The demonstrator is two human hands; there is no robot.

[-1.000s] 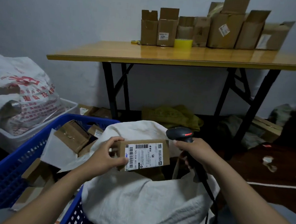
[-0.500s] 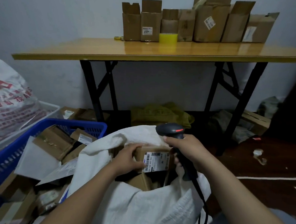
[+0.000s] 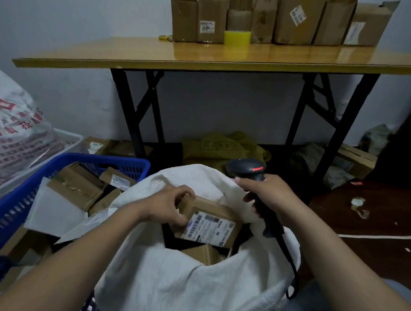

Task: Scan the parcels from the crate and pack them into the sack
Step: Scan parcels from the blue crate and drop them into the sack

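Note:
A small cardboard parcel [image 3: 211, 221] with a white barcode label lies tilted in the mouth of the white woven sack [image 3: 180, 281], on top of other boxes inside. My left hand [image 3: 170, 207] rests at the parcel's left end, its fingers curled around the edge. My right hand [image 3: 269, 195] grips a black barcode scanner [image 3: 247, 170] above the sack's right rim, its cable hanging down. The blue crate [image 3: 16, 206] at the left holds several cardboard parcels [image 3: 77, 188] and white mailers.
A wooden folding table [image 3: 229, 58] with black legs stands ahead, lined with cardboard boxes [image 3: 297, 19] and a yellow tape roll [image 3: 237, 37]. A printed sack [image 3: 10, 138] sits in a white bin at far left. Bags and boxes lie under the table.
My left hand has lowered the labelled parcel from in front of the scanner down into the sack's mouth. My right hand with the scanner has stayed above the sack's right rim.

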